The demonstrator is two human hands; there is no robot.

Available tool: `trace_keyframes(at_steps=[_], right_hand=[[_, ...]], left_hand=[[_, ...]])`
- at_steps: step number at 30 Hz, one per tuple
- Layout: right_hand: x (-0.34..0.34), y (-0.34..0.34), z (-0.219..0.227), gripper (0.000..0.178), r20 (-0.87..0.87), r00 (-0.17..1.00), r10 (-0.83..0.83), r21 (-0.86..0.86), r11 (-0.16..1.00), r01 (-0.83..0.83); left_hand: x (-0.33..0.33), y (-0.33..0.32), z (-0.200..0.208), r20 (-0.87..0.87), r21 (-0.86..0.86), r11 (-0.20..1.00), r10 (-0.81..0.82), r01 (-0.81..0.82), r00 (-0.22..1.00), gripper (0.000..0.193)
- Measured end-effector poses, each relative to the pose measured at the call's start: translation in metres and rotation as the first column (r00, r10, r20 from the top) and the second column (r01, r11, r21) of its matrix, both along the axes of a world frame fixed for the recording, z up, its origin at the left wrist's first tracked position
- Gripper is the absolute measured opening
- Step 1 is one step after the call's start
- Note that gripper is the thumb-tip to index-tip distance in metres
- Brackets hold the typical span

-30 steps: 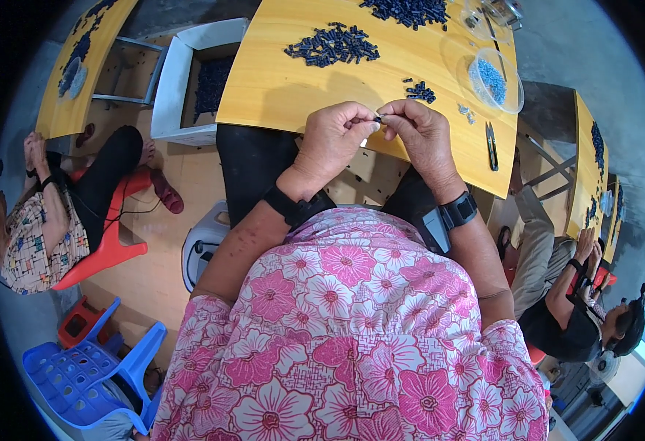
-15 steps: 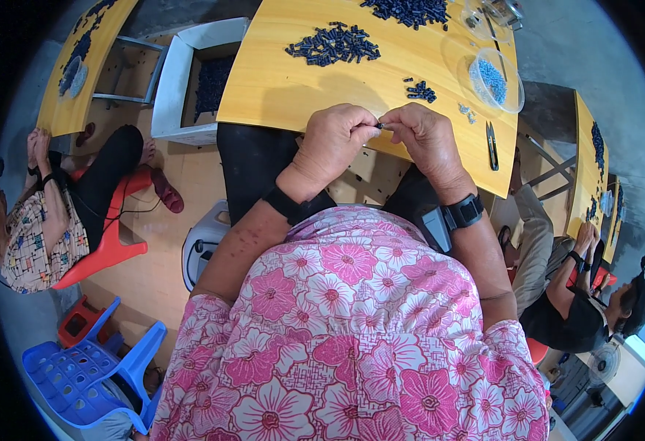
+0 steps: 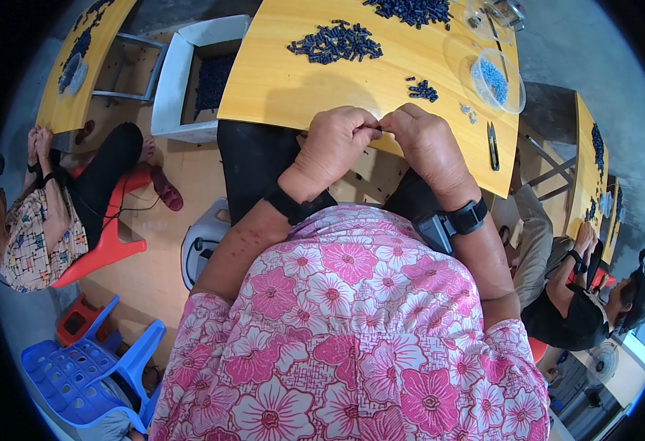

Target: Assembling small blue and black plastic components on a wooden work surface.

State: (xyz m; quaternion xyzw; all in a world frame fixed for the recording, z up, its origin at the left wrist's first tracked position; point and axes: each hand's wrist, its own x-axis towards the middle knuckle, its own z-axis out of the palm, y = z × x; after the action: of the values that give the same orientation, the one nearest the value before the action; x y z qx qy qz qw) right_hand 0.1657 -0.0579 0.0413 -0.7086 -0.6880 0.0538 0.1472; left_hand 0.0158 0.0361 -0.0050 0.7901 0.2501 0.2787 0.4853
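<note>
Both my hands meet at the near edge of the wooden table, fingertips almost touching. My left hand (image 3: 338,145) is closed in a pinch on a small black part (image 3: 380,127), mostly hidden by the fingers. My right hand (image 3: 427,141) is also pinched against it; whatever lies between its fingertips is too small to make out. Just beyond the right hand sit a little group of black tubular parts (image 3: 424,91) and a few tiny clear-grey pieces (image 3: 468,112). Black thread snips (image 3: 493,145) rest to the right of that hand.
On the table (image 3: 278,88) are a black-part pile (image 3: 335,42), a larger pile (image 3: 410,10) and a clear tub (image 3: 510,94) of light-blue bits. A white box (image 3: 172,81) holding dark parts stands left. Co-workers sit on both sides; a blue chair (image 3: 80,382) is lower left.
My right hand has turned slightly, its back now facing up more and its fingers curling down over the small part. My left hand has barely moved.
</note>
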Motion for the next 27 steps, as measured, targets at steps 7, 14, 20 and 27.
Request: trace_keyframes(at_steps=[7,14,20,27], right_hand=[[-0.001,0.002,-0.014,0.012,-0.501,0.861,-0.086,0.054,0.990,0.130],[-0.004,0.001,-0.020,0.010,-0.876,0.406,-0.261,-0.159,0.950,0.268],[-0.001,0.000,-0.022,0.011,-0.868,0.403,-0.291,-0.202,0.947,0.248],[0.007,0.004,-0.020,0.018,-0.487,0.872,-0.041,0.062,0.995,0.082]], left_hand=[[-0.002,0.001,0.002,-0.015,-0.018,1.000,-0.017,0.017,1.000,0.008],[-0.004,-0.001,-0.004,-0.036,-0.178,0.984,-0.013,0.007,0.999,0.007],[-0.005,-0.002,-0.005,-0.003,-0.320,0.947,-0.020,0.018,1.000,0.008],[-0.005,0.003,0.002,-0.093,-0.231,0.972,-0.068,0.045,0.993,0.010]])
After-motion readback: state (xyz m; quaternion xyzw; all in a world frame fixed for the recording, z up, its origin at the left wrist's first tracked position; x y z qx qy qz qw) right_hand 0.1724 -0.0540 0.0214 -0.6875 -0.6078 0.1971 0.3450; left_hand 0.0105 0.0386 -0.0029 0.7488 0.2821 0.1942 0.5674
